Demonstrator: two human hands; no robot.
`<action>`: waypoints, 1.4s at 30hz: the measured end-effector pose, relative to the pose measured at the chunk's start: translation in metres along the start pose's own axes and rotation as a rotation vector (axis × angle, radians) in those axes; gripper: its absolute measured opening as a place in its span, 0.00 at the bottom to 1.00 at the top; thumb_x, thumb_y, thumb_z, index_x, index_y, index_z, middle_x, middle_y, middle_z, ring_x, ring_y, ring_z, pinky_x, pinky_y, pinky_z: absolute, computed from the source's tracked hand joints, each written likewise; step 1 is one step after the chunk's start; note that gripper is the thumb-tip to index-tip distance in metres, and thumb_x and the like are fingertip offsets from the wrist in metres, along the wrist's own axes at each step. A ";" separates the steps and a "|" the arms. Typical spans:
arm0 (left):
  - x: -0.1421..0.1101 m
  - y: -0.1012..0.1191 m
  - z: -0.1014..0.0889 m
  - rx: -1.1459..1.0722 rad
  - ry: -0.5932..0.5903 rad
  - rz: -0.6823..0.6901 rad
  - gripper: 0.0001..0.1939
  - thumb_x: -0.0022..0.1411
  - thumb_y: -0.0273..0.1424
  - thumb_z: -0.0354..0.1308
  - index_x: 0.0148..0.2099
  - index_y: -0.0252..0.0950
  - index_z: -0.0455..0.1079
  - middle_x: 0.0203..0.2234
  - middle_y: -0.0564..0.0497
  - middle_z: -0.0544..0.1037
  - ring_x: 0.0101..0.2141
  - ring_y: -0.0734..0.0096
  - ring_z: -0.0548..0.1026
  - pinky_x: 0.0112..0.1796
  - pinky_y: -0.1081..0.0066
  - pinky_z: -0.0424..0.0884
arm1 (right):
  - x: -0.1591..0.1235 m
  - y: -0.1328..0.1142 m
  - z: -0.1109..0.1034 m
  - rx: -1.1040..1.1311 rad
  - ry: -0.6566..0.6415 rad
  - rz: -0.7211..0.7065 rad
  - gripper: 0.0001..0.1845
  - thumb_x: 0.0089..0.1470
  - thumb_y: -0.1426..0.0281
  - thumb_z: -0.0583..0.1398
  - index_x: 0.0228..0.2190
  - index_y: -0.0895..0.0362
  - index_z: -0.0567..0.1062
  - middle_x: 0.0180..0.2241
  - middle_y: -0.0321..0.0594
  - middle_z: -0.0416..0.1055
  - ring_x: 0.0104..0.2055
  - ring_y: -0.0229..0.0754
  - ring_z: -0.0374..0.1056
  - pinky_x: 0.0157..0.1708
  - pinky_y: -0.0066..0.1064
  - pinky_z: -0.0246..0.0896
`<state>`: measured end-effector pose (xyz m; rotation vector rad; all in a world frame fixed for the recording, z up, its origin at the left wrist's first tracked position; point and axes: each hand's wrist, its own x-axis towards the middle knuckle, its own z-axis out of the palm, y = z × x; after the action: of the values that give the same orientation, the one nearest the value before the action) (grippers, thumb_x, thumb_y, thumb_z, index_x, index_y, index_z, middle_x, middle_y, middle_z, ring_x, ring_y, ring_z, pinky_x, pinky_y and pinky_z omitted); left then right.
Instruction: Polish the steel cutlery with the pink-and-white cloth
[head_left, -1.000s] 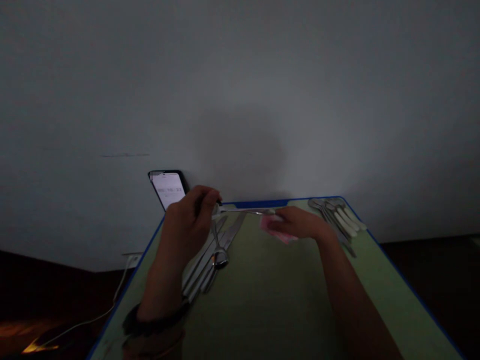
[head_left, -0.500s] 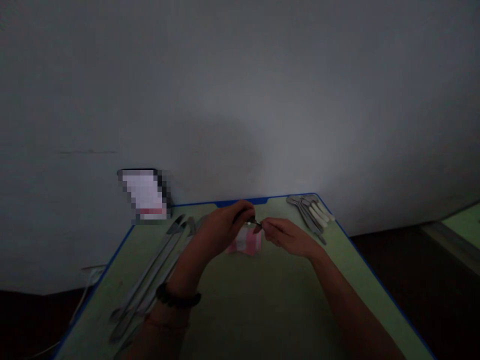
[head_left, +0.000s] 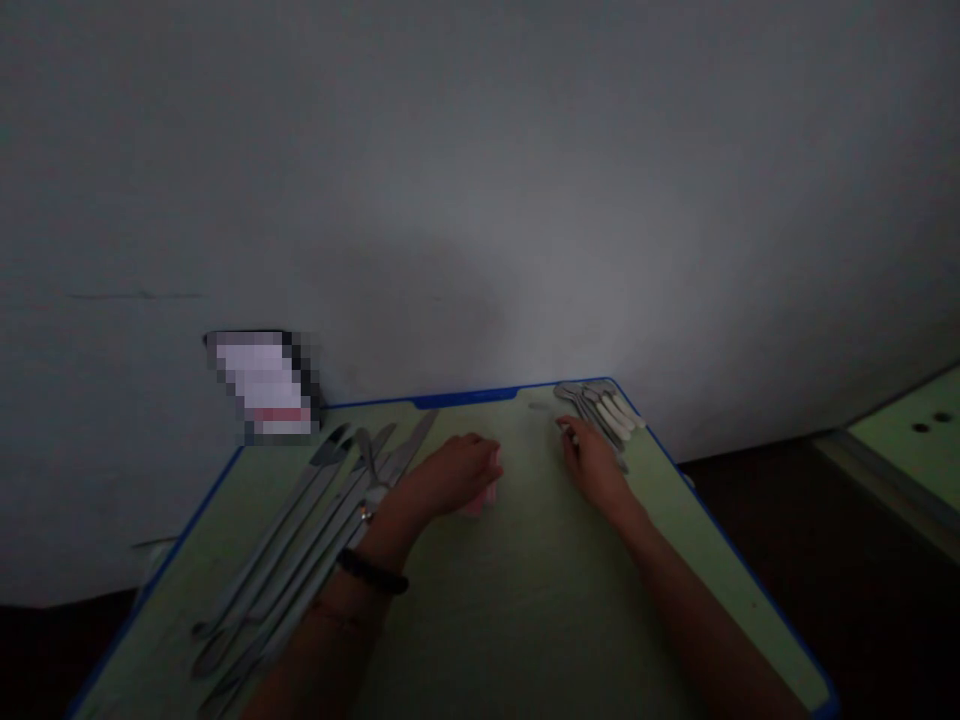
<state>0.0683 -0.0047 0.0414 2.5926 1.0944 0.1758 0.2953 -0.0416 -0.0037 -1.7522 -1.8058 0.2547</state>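
We see the left hand [head_left: 455, 472] gripping pink cloth [head_left: 475, 505]; right hand [head_left: 595, 465] pinching a blurred utensil [head_left: 563, 427] beside spoons [head_left: 613, 418]. Phone [head_left: 264, 380] screen pixelated, unreadable.

1. Cutlery [head_left: 279, 520] is laid on the table [head_left: 540, 610], at left.
2. Behind it, a phone [head_left: 262, 380] is propped against the wall [head_left: 480, 150].
3. A cloth [head_left: 476, 507] is placed midway, under the left hand [head_left: 454, 475].
4. Spoons [head_left: 615, 418] are grouped at the far right corner.

blk bracelet [head_left: 373, 573], L wrist [head_left: 396, 530], bare hands [head_left: 454, 475]
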 end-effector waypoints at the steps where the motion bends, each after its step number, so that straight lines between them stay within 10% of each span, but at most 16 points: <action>1: 0.001 0.000 0.002 0.001 -0.008 0.009 0.16 0.65 0.37 0.45 0.37 0.35 0.71 0.35 0.44 0.77 0.36 0.64 0.74 0.38 0.68 0.66 | 0.002 0.002 0.002 -0.045 -0.017 0.023 0.22 0.57 0.75 0.46 0.52 0.61 0.64 0.45 0.52 0.67 0.44 0.47 0.66 0.46 0.39 0.60; 16: 0.002 -0.007 0.003 -0.025 -0.029 -0.012 0.18 0.66 0.37 0.42 0.36 0.35 0.71 0.33 0.46 0.77 0.34 0.66 0.74 0.32 0.72 0.63 | 0.010 -0.001 0.030 -0.568 -0.107 0.021 0.26 0.55 0.80 0.45 0.55 0.64 0.62 0.59 0.51 0.57 0.55 0.53 0.54 0.51 0.42 0.51; 31: -0.009 -0.021 -0.003 -0.123 -0.007 -0.046 0.16 0.64 0.32 0.44 0.48 0.36 0.70 0.45 0.46 0.75 0.45 0.66 0.72 0.46 0.70 0.64 | 0.010 -0.033 0.030 -0.368 0.013 -0.065 0.23 0.55 0.75 0.49 0.53 0.61 0.64 0.56 0.51 0.59 0.55 0.55 0.53 0.50 0.45 0.50; 42: -0.084 -0.104 -0.037 0.036 -0.054 -0.688 0.20 0.59 0.43 0.48 0.33 0.34 0.74 0.34 0.38 0.78 0.37 0.54 0.76 0.35 0.64 0.69 | -0.016 -0.099 0.080 -0.003 -0.065 -0.274 0.20 0.55 0.61 0.54 0.46 0.59 0.68 0.46 0.51 0.63 0.48 0.50 0.58 0.49 0.43 0.56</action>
<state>-0.0689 0.0124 0.0421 2.0769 1.8895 -0.0773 0.1679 -0.0467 -0.0199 -1.4908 -2.0665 0.1990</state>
